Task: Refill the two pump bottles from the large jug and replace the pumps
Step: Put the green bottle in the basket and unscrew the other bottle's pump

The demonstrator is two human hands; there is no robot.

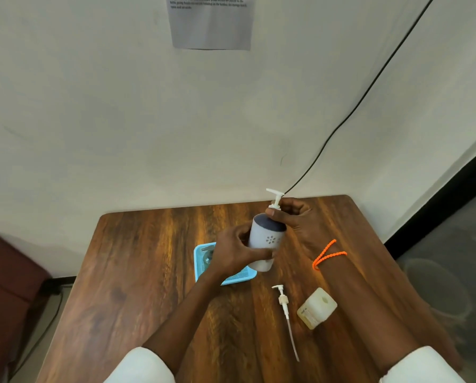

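Lower right: loose pump [285, 313] beside square bottle [317, 308], its neck open. Centre frame: left hand [236, 254] clamped round grey pump bottle [265, 241], right hand [292, 217] pinching its collar. Smooth plastic, probably slippery; hold mid-body, twist collar only.

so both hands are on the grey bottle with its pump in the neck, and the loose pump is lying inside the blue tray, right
Not quite. The loose pump lies on the bare wooden table, beside the square pale bottle, not inside the blue tray. The head view shows it. The rest holds: left hand and right hand hold the grey bottle.
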